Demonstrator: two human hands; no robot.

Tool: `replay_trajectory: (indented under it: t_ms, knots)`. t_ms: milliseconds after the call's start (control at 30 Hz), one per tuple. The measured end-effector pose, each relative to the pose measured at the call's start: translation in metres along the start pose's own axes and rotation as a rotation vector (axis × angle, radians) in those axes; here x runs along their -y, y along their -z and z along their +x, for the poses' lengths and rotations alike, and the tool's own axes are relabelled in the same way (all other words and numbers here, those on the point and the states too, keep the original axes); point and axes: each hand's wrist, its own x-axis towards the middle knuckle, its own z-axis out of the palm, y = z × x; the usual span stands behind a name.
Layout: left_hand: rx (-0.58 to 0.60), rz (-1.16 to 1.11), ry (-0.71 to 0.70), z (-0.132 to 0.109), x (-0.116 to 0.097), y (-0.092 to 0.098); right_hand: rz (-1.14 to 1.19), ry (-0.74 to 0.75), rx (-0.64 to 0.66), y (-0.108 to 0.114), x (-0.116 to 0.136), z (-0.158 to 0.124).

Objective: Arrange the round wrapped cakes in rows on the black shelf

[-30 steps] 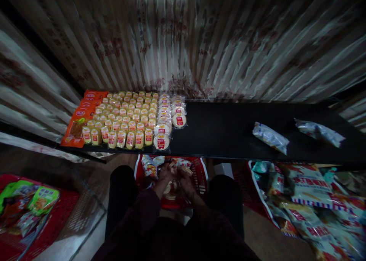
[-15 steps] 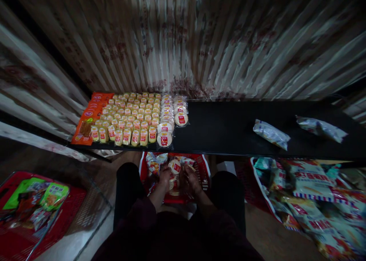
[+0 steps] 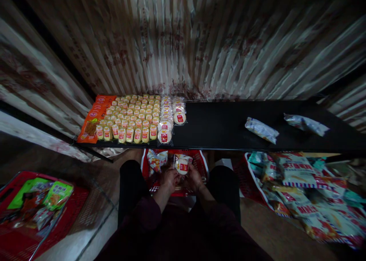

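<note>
Between my two hands is a round, pale, clear-wrapped cake (image 3: 182,166) with a red label, held over a red basket (image 3: 204,165). My left hand (image 3: 170,178) grips its lower left side, and my right hand (image 3: 195,178) closes on its right edge. Another wrapped piece may lie behind it; I cannot make that out. Inside the basket, a white-and-orange snack bag (image 3: 156,160) lies beyond my left hand. Like cakes stand in two columns on the black shelf, the nearer one ending in a flat cake (image 3: 164,136) at the front edge.
Small yellow wrapped cakes (image 3: 130,134) fill rows left of the round ones, beside orange packets (image 3: 94,120). Two silvery packets (image 3: 261,130) lie on the shelf's right part (image 3: 217,123). Baskets of snack bags stand at left (image 3: 80,200) and right (image 3: 251,177).
My hands have come together and turned the round cake, now held between them slightly farther right and upright. The view has shifted a little; the shelf goods have stayed put.
</note>
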Motion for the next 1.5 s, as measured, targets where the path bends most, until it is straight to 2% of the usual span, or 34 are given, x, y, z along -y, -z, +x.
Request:
replay_trajectory:
  t_ms: [133, 233, 400, 567, 700, 833, 1033, 1233, 1500]
  knots:
    - [-0.013, 0.035, -0.019, -0.002, -0.009, 0.004, 0.039, 0.017, 0.024, 0.003, -0.001, 0.0]
    - [-0.018, 0.062, -0.047, -0.001, -0.02, 0.009, 0.026, 0.045, 0.094, 0.004, -0.003, -0.002]
    - [-0.029, 0.068, -0.157, 0.003, -0.038, 0.012, 0.039, -0.031, 0.16, 0.005, 0.001, -0.011]
    - [0.041, 0.104, -0.289, -0.004, -0.05, 0.006, 0.156, -0.015, 0.182, 0.002, 0.022, -0.016]
    - [0.134, 0.169, -0.392, -0.014, -0.059, -0.002, 0.129, 0.038, 0.213, -0.003, 0.047, -0.022]
    - [0.143, 0.185, -0.474, -0.021, -0.067, -0.011, 0.108, 0.091, 0.227, -0.01, 0.064, -0.031]
    - [0.112, 0.231, -0.485, -0.028, -0.08, -0.023, 0.144, 0.151, 0.215, -0.017, 0.067, -0.034]
    - [0.14, 0.211, -0.422, -0.031, -0.083, -0.023, 0.147, 0.153, 0.215, -0.021, 0.07, -0.036]
    - [0.108, 0.25, -0.514, -0.021, -0.08, -0.022, 0.188, 0.147, 0.236, -0.025, 0.072, -0.041]
